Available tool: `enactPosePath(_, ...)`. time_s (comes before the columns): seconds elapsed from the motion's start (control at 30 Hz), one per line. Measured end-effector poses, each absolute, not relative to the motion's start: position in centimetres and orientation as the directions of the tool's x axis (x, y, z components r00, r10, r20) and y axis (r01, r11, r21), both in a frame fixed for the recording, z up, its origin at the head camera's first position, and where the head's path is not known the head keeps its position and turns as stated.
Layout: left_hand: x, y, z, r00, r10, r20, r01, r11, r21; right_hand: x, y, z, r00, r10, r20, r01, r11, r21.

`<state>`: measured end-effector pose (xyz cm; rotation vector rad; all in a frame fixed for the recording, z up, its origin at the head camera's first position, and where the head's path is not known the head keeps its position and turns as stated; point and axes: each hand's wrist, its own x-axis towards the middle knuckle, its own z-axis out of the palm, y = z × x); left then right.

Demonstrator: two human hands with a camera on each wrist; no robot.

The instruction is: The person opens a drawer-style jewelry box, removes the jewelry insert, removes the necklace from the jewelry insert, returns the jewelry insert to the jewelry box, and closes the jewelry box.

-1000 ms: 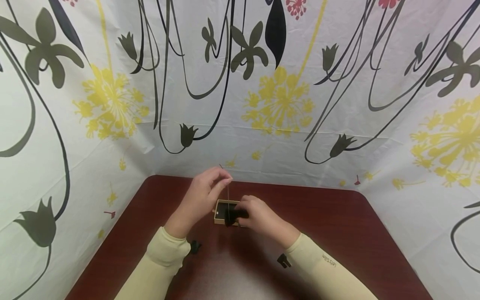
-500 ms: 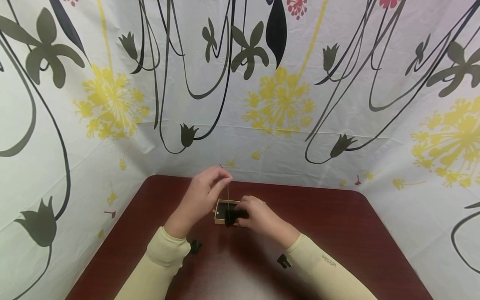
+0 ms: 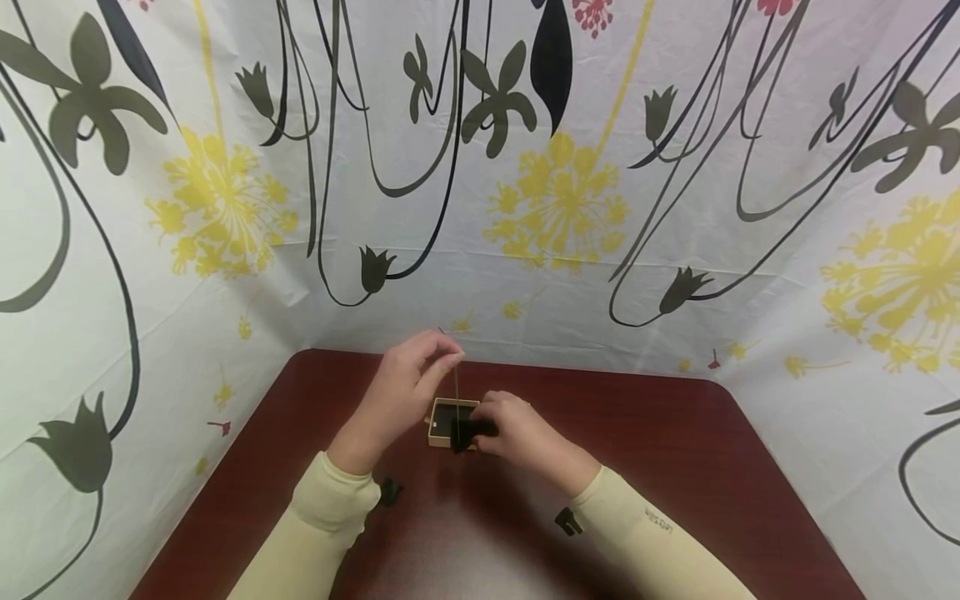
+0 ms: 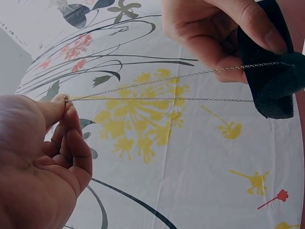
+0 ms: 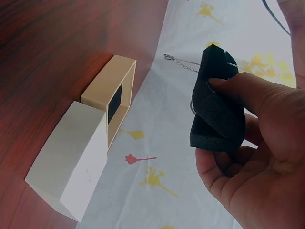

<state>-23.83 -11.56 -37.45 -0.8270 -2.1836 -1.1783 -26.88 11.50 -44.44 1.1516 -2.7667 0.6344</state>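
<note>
A thin silver necklace chain point(image 4: 157, 99) stretches in two strands between the hands. At its far end my left hand point(image 3: 408, 379) pinches it between thumb and forefinger, the other fingers curled. My right hand point(image 3: 517, 429) grips a black foam jewelry insert point(image 5: 217, 112), bent over on itself, with the thumb pressed on one face. The strands pass into the insert, and in the right wrist view a short end with a small silver piece point(image 5: 168, 57) sticks out on its other side. How the chain runs inside the foam is hidden.
A small tan open box point(image 3: 442, 442) with a dark inside stands on the reddish-brown table point(image 3: 637, 450), just behind the insert. Beside it, in the right wrist view, is a white box piece point(image 5: 66, 148). A flower-printed cloth point(image 3: 450, 208) hangs around the table.
</note>
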Motion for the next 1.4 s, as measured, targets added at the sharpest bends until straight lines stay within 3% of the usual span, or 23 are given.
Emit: enactPosePath(1.4, -23.71, -11.7, -36.78, -0.652, 0.256, 0.713, 0.737, 0.433, 0.519, -27.14, 11.73, -45.21, -0.71, -0.668, 0.225, -0.699, 0.626, -0.347)
